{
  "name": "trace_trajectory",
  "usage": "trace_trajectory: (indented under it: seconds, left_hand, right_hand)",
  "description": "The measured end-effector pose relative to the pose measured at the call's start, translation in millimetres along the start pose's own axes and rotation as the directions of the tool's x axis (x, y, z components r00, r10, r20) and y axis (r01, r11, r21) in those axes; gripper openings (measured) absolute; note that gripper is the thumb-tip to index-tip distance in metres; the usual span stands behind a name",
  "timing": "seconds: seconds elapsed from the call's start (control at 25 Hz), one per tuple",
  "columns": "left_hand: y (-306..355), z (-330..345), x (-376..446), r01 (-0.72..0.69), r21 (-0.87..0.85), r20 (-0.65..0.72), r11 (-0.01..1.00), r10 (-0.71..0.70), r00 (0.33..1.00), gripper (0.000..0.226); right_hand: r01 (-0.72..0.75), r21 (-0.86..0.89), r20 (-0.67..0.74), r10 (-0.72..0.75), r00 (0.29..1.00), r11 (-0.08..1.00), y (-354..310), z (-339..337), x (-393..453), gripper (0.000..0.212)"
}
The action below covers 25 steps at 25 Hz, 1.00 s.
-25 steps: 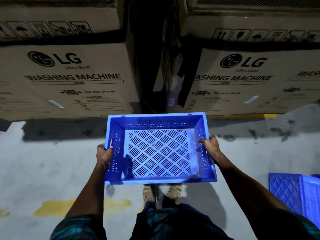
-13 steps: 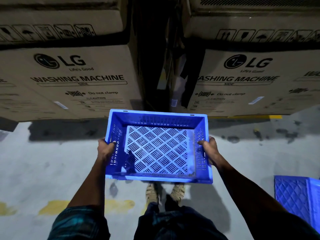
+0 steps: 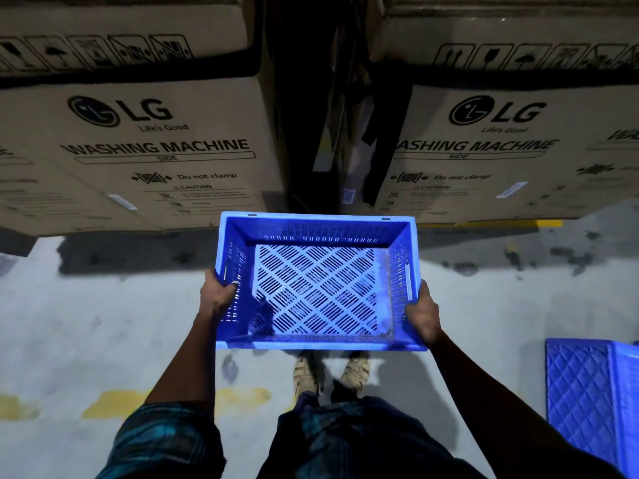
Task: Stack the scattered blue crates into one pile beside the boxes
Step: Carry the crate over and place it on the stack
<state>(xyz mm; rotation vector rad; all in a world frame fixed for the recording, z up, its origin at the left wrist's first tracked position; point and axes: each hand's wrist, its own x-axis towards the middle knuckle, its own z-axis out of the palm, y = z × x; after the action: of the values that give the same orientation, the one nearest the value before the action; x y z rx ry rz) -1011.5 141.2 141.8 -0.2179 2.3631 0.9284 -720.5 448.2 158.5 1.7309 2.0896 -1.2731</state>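
Head cam looks straight down: blue crate [image 3: 318, 281] held out in front, above the concrete floor [image 3: 103, 323], left hand [image 3: 218, 295] curled round its left wall, right hand [image 3: 423, 314] gripping the right one. It's rigid plastic, slotted sides, diamond-lattice bottom. Cardboard boxes [image 3: 138, 150] just beyond. Another blue crate [image 3: 587, 392] sits lower right.
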Motion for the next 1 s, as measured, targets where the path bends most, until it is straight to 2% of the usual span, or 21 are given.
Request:
trace_trajectory:
  seconds: [0.24, 0.4, 0.52, 0.64, 0.76, 1.0]
  left_hand:
    - [-18, 5, -19, -0.067, 0.060, -0.055, 0.996, 0.070, 0.996, 0.060]
    - [-42, 10, -34, 0.094, 0.224, -0.117, 0.970, -0.069, 0.991, 0.052]
    - [-66, 11, -52, 0.191, 0.211, -0.132, 0.959, -0.165, 0.977, 0.042]
    - [-68, 8, -47, 0.165, 0.180, -0.100, 0.970, -0.149, 0.984, 0.033]
    - [-62, 3, -35, 0.124, 0.207, -0.078, 0.970, -0.110, 0.991, 0.028]
    - [-72, 1, -45, 0.095, 0.286, -0.074, 0.953, -0.077, 0.994, 0.019]
  right_hand:
    - [-0.013, -0.163, -0.016, 0.010, 1.000, 0.987, 26, 1, -11, 0.054]
    - [-0.029, -0.198, -0.020, 0.026, 0.999, 0.980, 25, -2, -10, 0.047]
    - [-0.054, -0.254, -0.044, 0.045, 0.998, 0.966, 29, 0, -14, 0.040]
    - [-0.025, -0.351, -0.060, 0.004, 0.998, 0.936, 22, 1, -15, 0.032]
    - [-0.018, -0.351, -0.105, -0.021, 0.994, 0.936, 12, -2, -10, 0.025]
    - [-0.051, -0.389, -0.083, 0.021, 0.996, 0.920, 25, 0, -18, 0.030]
